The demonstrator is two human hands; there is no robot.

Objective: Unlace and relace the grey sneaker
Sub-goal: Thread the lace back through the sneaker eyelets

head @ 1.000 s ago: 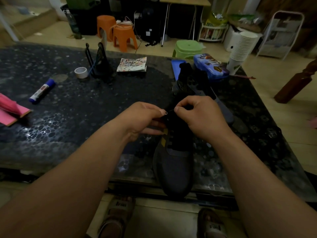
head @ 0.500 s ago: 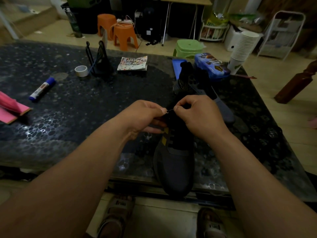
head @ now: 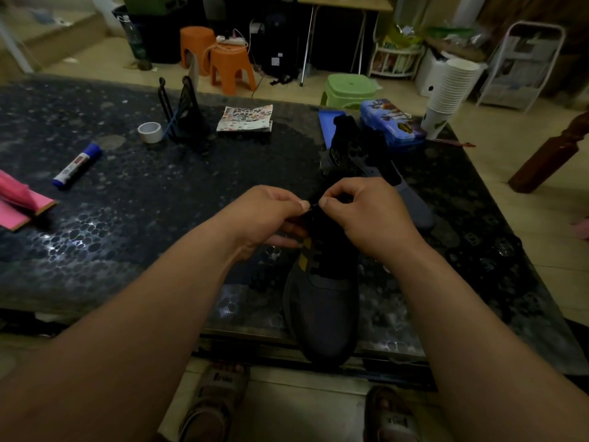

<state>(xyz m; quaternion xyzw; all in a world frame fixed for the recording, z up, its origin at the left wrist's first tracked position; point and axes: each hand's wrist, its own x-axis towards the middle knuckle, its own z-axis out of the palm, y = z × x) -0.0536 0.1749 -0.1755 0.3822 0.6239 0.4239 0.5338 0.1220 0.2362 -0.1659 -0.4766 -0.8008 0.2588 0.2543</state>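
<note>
Found grey sneaker at lower centre of frame, toe at near tabletop edge, presumably set so for eyelet access. Observed left grip and right grip each pinching one thin lace above the tongue, apparently to thread or free it. Counted two sneakers, including second sneaker just beyond; two grips.
</note>
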